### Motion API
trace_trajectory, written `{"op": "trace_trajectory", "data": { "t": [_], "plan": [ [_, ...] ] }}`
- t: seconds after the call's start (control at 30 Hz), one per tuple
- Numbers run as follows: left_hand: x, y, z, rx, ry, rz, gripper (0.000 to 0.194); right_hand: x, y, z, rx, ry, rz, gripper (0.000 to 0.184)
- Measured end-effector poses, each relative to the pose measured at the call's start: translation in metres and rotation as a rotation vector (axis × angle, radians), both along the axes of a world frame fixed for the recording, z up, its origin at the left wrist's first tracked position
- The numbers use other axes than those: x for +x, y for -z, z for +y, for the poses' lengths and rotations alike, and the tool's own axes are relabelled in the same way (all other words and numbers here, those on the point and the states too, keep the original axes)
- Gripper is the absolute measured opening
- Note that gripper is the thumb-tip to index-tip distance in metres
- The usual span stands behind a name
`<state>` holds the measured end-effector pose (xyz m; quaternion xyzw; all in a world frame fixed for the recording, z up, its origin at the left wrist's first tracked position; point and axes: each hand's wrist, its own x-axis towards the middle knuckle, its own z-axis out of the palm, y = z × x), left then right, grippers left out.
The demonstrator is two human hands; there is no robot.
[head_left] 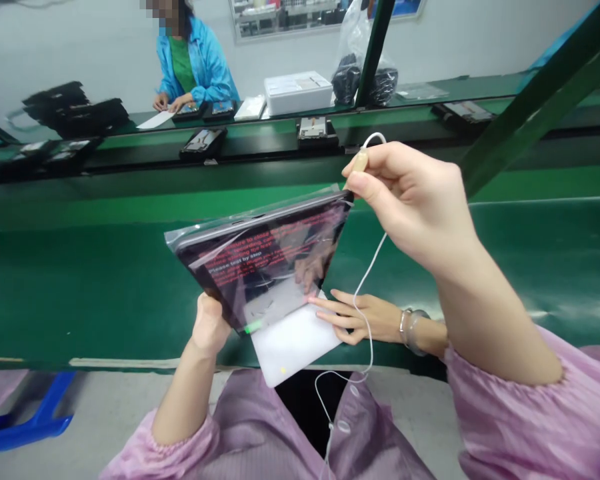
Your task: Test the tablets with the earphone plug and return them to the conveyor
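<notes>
A tablet (275, 260) in clear plastic film tilts upright in front of me, red text and a reflection on its dark screen. My left hand (211, 325) grips its lower left edge, the fingers mostly hidden behind it. At the upper right corner, my right hand (410, 200) pinches the beige plug (361, 162) of a thin white cable (370, 263). The plug is against or close to that corner; whether it is inserted I cannot tell. The cable loops down to my chest. Below the tablet is a flat white panel (300, 343), partly covered by it.
Another person's hand (365, 317) with bracelets reaches in from the right onto the white panel. Across the green bench (80, 280), a line carries several black trays with devices (316, 131). A person in blue (200, 60) works beyond, near a white box (298, 93). A green post slants at right.
</notes>
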<state>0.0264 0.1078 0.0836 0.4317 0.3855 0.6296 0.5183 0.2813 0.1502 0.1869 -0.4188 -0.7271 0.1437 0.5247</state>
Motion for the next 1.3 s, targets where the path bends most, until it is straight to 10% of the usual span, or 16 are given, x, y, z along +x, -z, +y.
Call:
{"op": "trace_trajectory", "data": {
  "t": [0.33,0.73,1.3],
  "plan": [
    [0.001,-0.006,0.011,0.038,0.063,-0.01,0.061,0.013,-0.006,0.025,0.039,-0.343,-0.035,0.009],
    [-0.003,-0.002,0.019,0.033,0.132,0.0,0.062,0.001,0.004,0.037,0.048,-0.306,0.172,0.014],
    [-0.04,-0.006,0.015,0.149,0.394,0.554,0.04,-0.004,0.002,0.028,0.022,-0.268,0.05,0.025]
  ]
}}
